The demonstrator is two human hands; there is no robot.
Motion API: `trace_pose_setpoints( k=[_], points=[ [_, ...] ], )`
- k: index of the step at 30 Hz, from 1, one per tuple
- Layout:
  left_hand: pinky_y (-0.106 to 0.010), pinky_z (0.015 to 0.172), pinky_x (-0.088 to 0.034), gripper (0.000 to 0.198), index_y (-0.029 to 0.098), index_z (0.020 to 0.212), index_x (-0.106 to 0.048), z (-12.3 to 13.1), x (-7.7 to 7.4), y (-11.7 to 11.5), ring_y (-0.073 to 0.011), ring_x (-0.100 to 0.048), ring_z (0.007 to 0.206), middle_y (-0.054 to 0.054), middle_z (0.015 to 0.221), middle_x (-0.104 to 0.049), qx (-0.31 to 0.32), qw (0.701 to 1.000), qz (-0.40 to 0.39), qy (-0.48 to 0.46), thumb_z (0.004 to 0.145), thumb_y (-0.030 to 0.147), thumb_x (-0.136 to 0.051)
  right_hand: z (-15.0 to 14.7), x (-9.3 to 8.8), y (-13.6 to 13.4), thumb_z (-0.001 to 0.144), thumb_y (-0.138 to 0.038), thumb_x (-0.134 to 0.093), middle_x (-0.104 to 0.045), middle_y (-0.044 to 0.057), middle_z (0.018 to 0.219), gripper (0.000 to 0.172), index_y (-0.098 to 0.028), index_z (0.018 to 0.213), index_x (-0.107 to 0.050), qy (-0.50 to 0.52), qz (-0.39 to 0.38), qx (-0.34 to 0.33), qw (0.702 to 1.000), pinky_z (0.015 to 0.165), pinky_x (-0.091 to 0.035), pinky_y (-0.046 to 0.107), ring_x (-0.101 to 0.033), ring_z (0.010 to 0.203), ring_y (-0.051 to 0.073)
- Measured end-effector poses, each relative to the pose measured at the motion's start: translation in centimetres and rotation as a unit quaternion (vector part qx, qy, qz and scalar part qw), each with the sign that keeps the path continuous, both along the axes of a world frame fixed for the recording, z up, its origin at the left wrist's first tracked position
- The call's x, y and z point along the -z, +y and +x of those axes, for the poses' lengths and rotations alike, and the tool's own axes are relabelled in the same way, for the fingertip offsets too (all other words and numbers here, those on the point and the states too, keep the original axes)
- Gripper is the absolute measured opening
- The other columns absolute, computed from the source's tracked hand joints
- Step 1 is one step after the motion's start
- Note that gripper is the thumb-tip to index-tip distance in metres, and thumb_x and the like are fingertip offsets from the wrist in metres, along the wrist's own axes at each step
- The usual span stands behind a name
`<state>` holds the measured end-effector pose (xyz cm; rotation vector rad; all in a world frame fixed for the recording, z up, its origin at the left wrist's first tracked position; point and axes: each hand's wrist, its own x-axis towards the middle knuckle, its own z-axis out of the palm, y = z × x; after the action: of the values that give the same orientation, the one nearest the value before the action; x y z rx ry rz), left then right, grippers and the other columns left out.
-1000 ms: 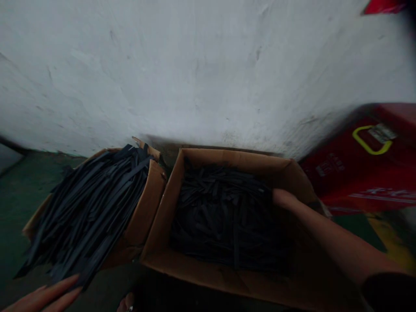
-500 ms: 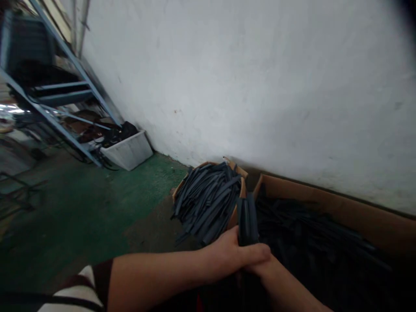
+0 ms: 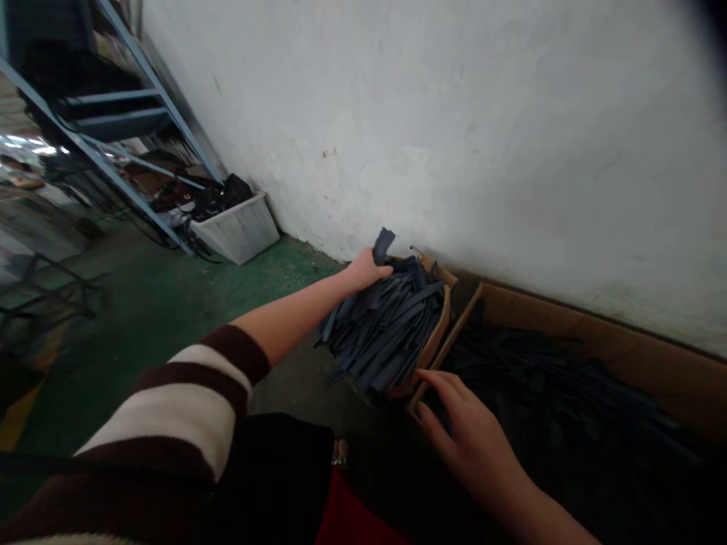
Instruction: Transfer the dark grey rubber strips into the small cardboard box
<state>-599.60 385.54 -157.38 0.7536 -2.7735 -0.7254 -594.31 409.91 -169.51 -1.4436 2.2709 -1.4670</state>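
My left hand (image 3: 366,270) is stretched out over the smaller cardboard box (image 3: 440,327). It is closed on a dark grey strip bundle (image 3: 384,244), whose end sticks up above the fingers; how many strips it has cannot be made out. Under the hand lies a heaped pile of similar flat strips (image 3: 386,325), some hanging over the near rim. My right hand (image 3: 469,435) holds nothing, its thumb and fingers apart. Its fingertips are at the near corner of the larger cardboard box (image 3: 528,314); whether they touch the cardboard is unclear. More dark strips (image 3: 556,378) fill that box.
A white wall (image 3: 425,136) runs behind both boxes. At the left, a blue metal rack (image 3: 153,76) stands by a white bin (image 3: 241,231) with dark bags in it. The floor (image 3: 170,325) is green. My foot (image 3: 339,453) shows below the smaller box.
My hands, together around the upright bundle before, have come apart. The left one has moved forward and left over the smaller box with the strips. The view has shifted slightly.
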Motion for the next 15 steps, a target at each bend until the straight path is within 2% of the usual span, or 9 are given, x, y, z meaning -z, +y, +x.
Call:
trace_pose_setpoints(
  k=[2,4,6,8,10,12,14,15],
  points=[
    [-0.036,0.091,-0.039,0.055,0.004,0.109,-0.048,0.1,1.7,-1.4,-0.0272,-0.05,0.103,-0.018,0.109,-0.055,0.018,0.998,-0.053,-0.028,0.063,0.028,-0.068,0.7,0.1,-1.4,0.081,-0.018,-0.045,-0.056,0.01,0.112,0.034,-0.016,0.114,-0.051,0.176,-0.018,-0.022,0.984,0.087,-0.044,0.039,-0.051,0.102,0.023],
    [-0.036,0.099,-0.031,0.054,0.005,0.113,-0.047,2.3,2.3,-1.8,-0.0269,-0.042,0.114,-0.018,0.119,-0.049,0.032,0.994,-0.106,-0.019,0.069,0.032,-0.063,1.3,-0.4,-3.0,0.08,-0.02,-0.05,-0.055,0.009,0.116,0.034,-0.017,0.114,-0.053,0.279,-0.041,-0.033,0.959,0.091,-0.041,0.04,-0.049,0.106,0.024],
    [-0.034,0.099,-0.031,0.04,0.009,0.109,-0.05,6.3,1.9,-1.7,-0.0238,-0.043,0.113,-0.014,0.117,-0.05,0.041,0.982,-0.181,-0.02,0.079,0.035,-0.049,1.7,-1.0,-4.7,0.08,-0.027,-0.053,-0.053,0.008,0.121,0.034,-0.02,0.114,-0.054,0.318,-0.049,-0.051,0.945,0.096,-0.036,0.041,-0.045,0.113,0.025],
    [-0.035,0.087,-0.039,0.03,0.013,0.088,-0.058,11.3,1.4,-1.3,-0.0223,-0.054,0.094,-0.01,0.094,-0.059,0.024,0.972,-0.213,-0.094,0.082,0.036,-0.039,1.8,-1.3,-6.4,0.081,-0.032,-0.053,-0.05,0.007,0.124,0.035,-0.022,0.114,-0.054,0.34,-0.044,-0.087,0.935,0.099,-0.031,0.042,-0.041,0.117,0.025],
    [-0.036,0.075,-0.044,0.031,0.014,0.078,-0.057,15.9,1.9,-0.6,-0.0222,-0.057,0.078,-0.008,0.078,-0.06,-0.018,0.965,-0.124,-0.231,0.081,0.039,-0.038,1.8,-1.4,-8.1,0.083,-0.03,-0.049,-0.048,0.008,0.127,0.035,-0.02,0.116,-0.053,0.375,-0.024,-0.134,0.917,0.102,-0.026,0.044,-0.037,0.12,0.026],
    [-0.032,0.068,-0.045,0.03,0.014,0.086,-0.054,19.2,3.5,0.0,-0.0211,-0.059,0.077,-0.007,0.081,-0.06,-0.029,0.948,0.058,-0.313,0.077,0.041,-0.045,1.5,-1.1,-9.7,0.083,-0.025,-0.047,-0.047,0.011,0.128,0.036,-0.015,0.117,-0.052,0.401,0.009,-0.154,0.903,0.103,-0.022,0.046,-0.036,0.121,0.028],
    [-0.028,0.063,-0.047,0.032,0.015,0.094,-0.048,20.7,6.0,0.3,-0.018,-0.06,0.077,-0.008,0.091,-0.059,-0.062,0.913,0.277,-0.294,0.075,0.041,-0.048,1.0,-0.9,-10.9,0.082,-0.022,-0.046,-0.047,0.014,0.126,0.038,-0.011,0.118,-0.053,0.398,0.057,-0.132,0.906,0.103,-0.02,0.049,-0.037,0.12,0.031],
    [-0.026,0.061,-0.047,0.032,0.015,0.093,-0.046,20.9,7.1,0.4,-0.0162,-0.06,0.075,-0.008,0.092,-0.059,-0.078,0.895,0.348,-0.268,0.075,0.041,-0.049,0.7,-0.8,-11.4,0.081,-0.021,-0.045,-0.048,0.015,0.125,0.039,-0.011,0.118,-0.052,0.388,0.081,-0.112,0.911,0.102,-0.02,0.051,-0.038,0.119,0.032]
  ],
)
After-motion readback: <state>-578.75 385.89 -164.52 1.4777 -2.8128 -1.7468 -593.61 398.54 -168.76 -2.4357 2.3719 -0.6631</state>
